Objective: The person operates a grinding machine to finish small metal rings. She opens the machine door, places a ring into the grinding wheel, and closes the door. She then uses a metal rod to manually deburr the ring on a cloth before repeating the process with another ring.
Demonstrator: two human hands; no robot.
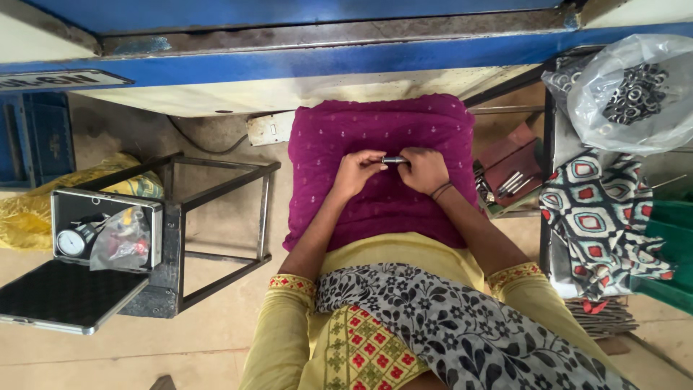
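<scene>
I hold a small dark metal cylinder (394, 159) between both hands, over a magenta cloth (382, 137) spread on my lap. My left hand (356, 172) pinches its left end with the fingertips. My right hand (424, 169) grips its right end; a dark bangle sits on that wrist. Only the middle of the cylinder shows between the fingers.
An open black case (105, 231) with a dial gauge and a plastic bag rests on a metal stool frame (216, 217) at left. At right stand a clear bag of metal rings (628, 94), a patterned cloth (603, 217) and a tray of metal rods (509, 184). A blue machine frame (325, 61) runs ahead.
</scene>
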